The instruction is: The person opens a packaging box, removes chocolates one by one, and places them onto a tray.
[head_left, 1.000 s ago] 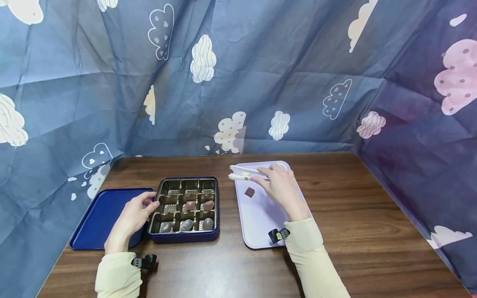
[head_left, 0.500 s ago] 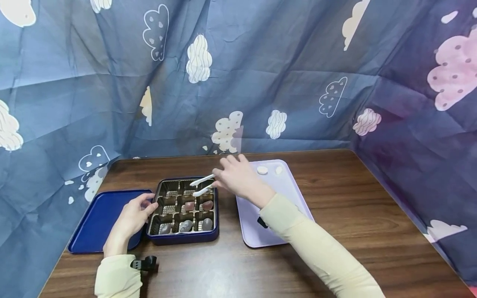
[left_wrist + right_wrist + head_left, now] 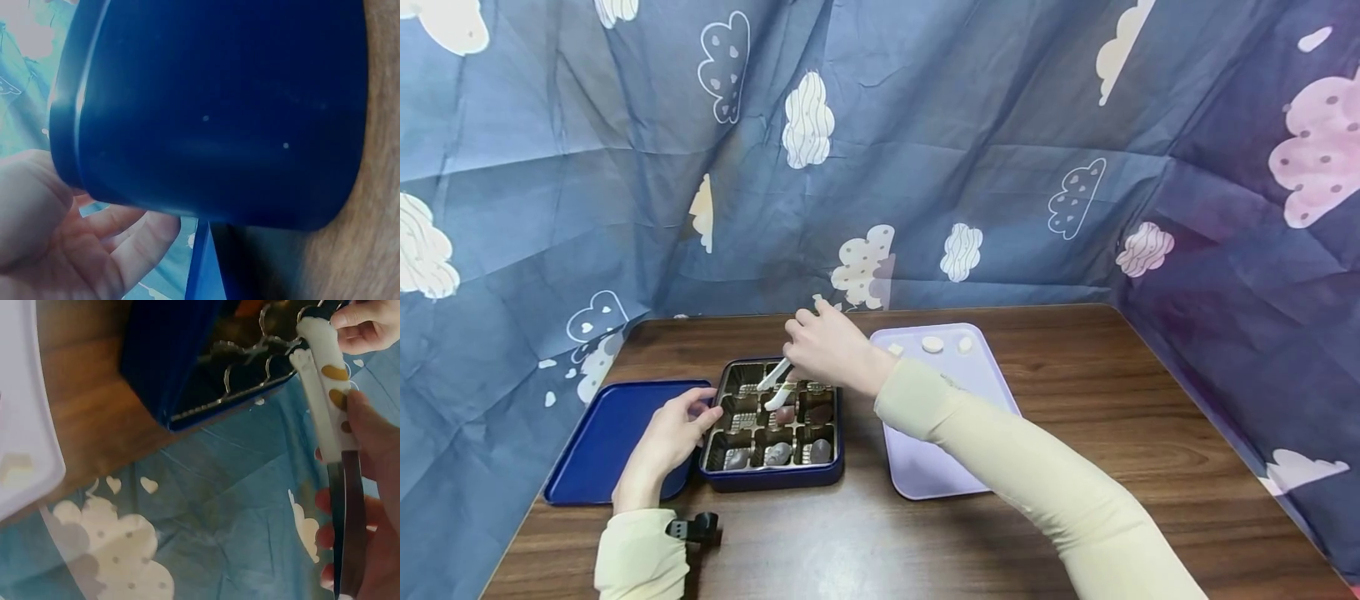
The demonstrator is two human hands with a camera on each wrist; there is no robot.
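Observation:
My right hand point(image 3: 831, 354) holds white-tipped tongs point(image 3: 334, 406) with yellow-brown spots and metal arms. Their tips slant down over the left and middle compartments of the blue chocolate box point(image 3: 767, 477); whether anything sits between them I cannot tell. A reddish-brown chocolate point(image 3: 785, 414) lies in the centre compartment, a darker chocolate point(image 3: 820, 414) to its right. Three greyish-brown chocolates fill the front row, among them a patterned chocolate point(image 3: 778, 454). My left hand point(image 3: 666, 437) rests with thumb and fingers against the box's left wall, also seen in the left wrist view.
To the left lies a blue lid point(image 3: 602, 442). A lilac tray point(image 3: 928, 467) on the right carries small white pieces, including an oval white piece point(image 3: 932, 344); my right sleeve point(image 3: 985, 425) covers part of it. A patterned cloth point(image 3: 880, 167) hangs behind the wooden table point(image 3: 1112, 433).
My right hand has carried the tongs left from above the tray to above the box, and their tips have dipped lower. The left hand stays at the box's side.

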